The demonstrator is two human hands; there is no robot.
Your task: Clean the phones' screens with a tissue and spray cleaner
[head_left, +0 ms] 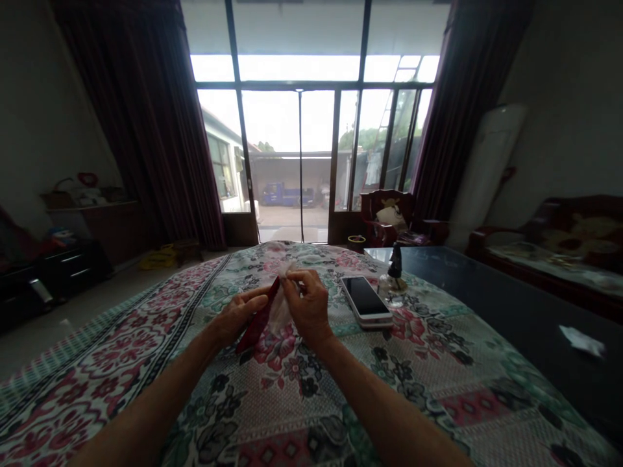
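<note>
My left hand (240, 314) is closed on a dark red flat item (254, 329), thin and tilted on edge above the cloth; its exact kind is not clear. My right hand (310, 306) pinches a crumpled white tissue (279, 311) at the red item's upper end, and the tissue hangs down beside the item's right face. To the right of my right hand, a white phone (366, 297) with a dark screen lies on the floral tablecloth (302, 379). Just beyond it stands a clear bottle (391, 290) with a black top.
A dark glossy tabletop (491, 324) shows past the cloth on the right, with a crumpled white paper (583, 340) on it. Further off are a wooden armchair (384, 217), a wooden sofa (559, 233), glass doors (292, 162) and dark curtains (146, 123).
</note>
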